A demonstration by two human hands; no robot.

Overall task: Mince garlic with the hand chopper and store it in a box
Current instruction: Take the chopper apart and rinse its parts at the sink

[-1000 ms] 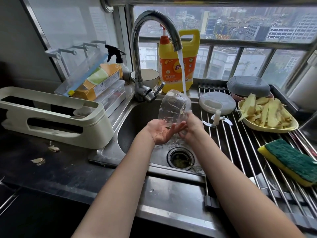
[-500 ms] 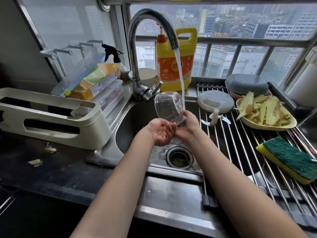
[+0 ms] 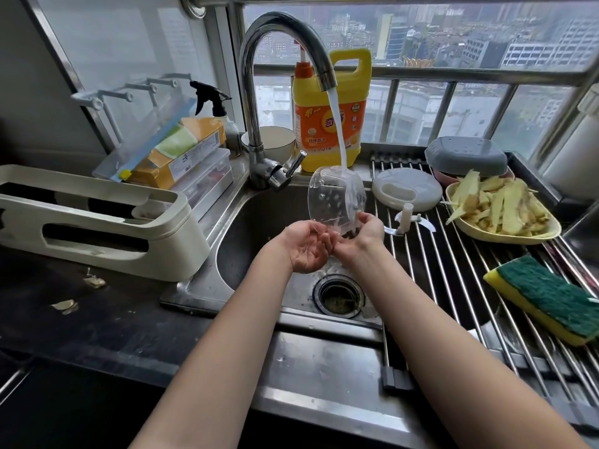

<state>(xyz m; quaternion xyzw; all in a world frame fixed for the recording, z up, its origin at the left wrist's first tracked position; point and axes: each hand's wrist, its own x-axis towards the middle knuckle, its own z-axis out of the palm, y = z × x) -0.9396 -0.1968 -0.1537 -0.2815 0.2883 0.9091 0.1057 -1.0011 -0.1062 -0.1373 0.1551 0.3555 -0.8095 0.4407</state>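
Cream rack (image 3: 97,218): on the dark counter at far left, beside the sink.
Peel scraps (image 3: 94,281): two small bits on the counter in front of the rack.
Boxed wraps (image 3: 181,150): stacked on a clear lidded box behind the rack; a spray bottle (image 3: 223,121) stands just behind them.
Faucet (image 3: 275,102): chrome gooseneck, water running from the spout onto the chopper bowl.
Detergent jug (image 3: 327,121): yellow with an orange label, on the sill behind the faucet.
Left hand (image 3: 306,246): palm up over the sink (image 3: 246,241), fingers loosely cupped under the chopper bowl's lower edge, not closed round it.
Chopper bowl (image 3: 335,202): clear plastic, tipped on its side above the drain (image 3: 338,298), in the stream.
Right hand (image 3: 363,234): grips the chopper bowl at its lower right, thumb on the wall.
Chopper lid (image 3: 406,188): white, flat on the wire drying rack (image 3: 453,286).
Blade shaft (image 3: 407,219): white, upright on the rack, just in front of the lid.
Dish of peelings (image 3: 500,212): pale yellow, right of the lid; a grey lidded box (image 3: 465,157) behind it.
Sponge (image 3: 547,298): green over yellow, on the rack at far right.
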